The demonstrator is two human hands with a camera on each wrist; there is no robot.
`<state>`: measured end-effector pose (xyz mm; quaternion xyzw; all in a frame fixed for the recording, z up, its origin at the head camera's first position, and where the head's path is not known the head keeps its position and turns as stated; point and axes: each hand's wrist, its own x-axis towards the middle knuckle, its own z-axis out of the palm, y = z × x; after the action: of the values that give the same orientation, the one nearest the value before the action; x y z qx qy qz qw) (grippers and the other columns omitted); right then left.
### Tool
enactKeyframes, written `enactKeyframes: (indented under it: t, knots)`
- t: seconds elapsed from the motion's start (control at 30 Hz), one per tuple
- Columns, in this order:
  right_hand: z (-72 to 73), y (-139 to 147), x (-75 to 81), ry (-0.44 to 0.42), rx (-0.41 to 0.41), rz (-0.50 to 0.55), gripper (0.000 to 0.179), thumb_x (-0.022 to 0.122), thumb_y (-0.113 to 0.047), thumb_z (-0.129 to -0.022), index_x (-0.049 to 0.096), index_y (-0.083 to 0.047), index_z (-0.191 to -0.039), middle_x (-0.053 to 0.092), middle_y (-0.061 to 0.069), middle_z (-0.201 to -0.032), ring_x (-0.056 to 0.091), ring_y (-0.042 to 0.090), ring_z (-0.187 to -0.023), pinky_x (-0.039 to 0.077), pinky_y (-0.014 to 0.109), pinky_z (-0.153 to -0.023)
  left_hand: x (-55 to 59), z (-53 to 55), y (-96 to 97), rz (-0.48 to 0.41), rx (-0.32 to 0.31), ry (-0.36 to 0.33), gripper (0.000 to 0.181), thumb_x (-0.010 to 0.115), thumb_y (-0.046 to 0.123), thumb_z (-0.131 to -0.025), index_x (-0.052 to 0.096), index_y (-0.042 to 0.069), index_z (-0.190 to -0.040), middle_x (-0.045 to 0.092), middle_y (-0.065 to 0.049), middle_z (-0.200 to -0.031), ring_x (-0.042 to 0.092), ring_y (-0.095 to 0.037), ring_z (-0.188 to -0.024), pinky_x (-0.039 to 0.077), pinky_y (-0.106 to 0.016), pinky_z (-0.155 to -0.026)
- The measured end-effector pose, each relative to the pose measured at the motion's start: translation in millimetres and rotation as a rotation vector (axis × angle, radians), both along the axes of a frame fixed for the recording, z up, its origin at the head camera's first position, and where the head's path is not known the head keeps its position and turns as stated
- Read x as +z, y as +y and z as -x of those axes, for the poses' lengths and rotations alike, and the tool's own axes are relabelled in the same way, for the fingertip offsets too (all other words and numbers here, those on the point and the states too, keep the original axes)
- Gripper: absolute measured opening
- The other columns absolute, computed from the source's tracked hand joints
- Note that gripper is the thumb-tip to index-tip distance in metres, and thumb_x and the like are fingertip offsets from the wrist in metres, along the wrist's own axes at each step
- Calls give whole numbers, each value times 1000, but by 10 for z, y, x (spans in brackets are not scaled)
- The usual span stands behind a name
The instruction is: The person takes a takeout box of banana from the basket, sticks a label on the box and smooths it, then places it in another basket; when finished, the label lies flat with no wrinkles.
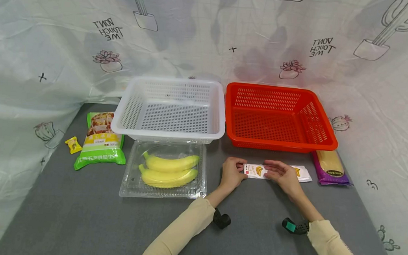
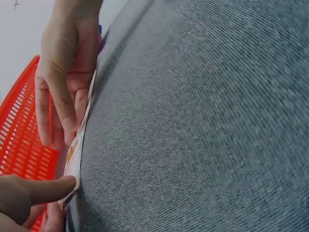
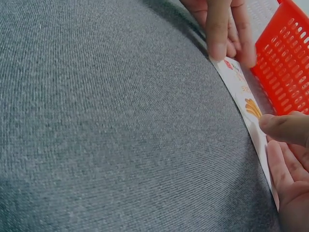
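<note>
A long, flat white packet (image 1: 254,171) printed with bananas lies on the grey table, in front of the red basket. My left hand (image 1: 232,173) pinches its left end, thumb on the near side and fingers on the far side. Over the packet's middle, my right hand (image 1: 283,178) holds it between thumb and fingers, covering part of the print. In the right wrist view, the right thumb (image 3: 282,126) lies across the packet (image 3: 248,108) beside a banana picture. The left thumb (image 2: 53,187) presses the packet's end in the left wrist view.
Behind stand a white basket (image 1: 168,134) and a red basket (image 1: 281,144). A clear plastic box (image 1: 127,187) with bananas (image 1: 169,170) sits left of my hands. Farther left are a green bag (image 1: 99,148) and a small yellow packet (image 1: 73,145). A purple packet (image 1: 332,168) lies right.
</note>
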<state>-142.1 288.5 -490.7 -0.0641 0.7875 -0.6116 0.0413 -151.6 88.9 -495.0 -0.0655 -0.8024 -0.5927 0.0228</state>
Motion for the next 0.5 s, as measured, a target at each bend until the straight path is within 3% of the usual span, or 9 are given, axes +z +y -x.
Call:
enactKeyframes:
  t: [0.1, 0.33, 0.5]
  knots:
    - [4, 8, -15, 0, -1, 0, 46, 69, 10, -82, 52, 17, -124, 55, 38, -118, 64, 5, -95, 51, 16, -77, 3, 9, -1, -21, 4, -39, 45, 78, -24, -55, 71, -7, -96, 62, -17, -98, 65, -26, -89, 54, -21, -74]
    - [20, 14, -17, -13, -9, 2, 44, 68, 11, -82, 52, 17, -123, 55, 39, -117, 65, 4, -93, 51, 16, -76, -20, 20, -3, -32, 1, 1, 44, 75, -27, -55, 71, -6, -93, 64, -16, -95, 66, -25, -89, 54, -22, -75]
    - [29, 13, -20, -18, -12, -16, 43, 68, 11, -82, 53, 18, -122, 56, 39, -117, 64, 3, -92, 51, 16, -76, 6, 22, -9, -102, -8, -62, 42, 71, -29, -57, 68, -11, -95, 68, -21, -93, 69, -26, -87, 54, -24, -76]
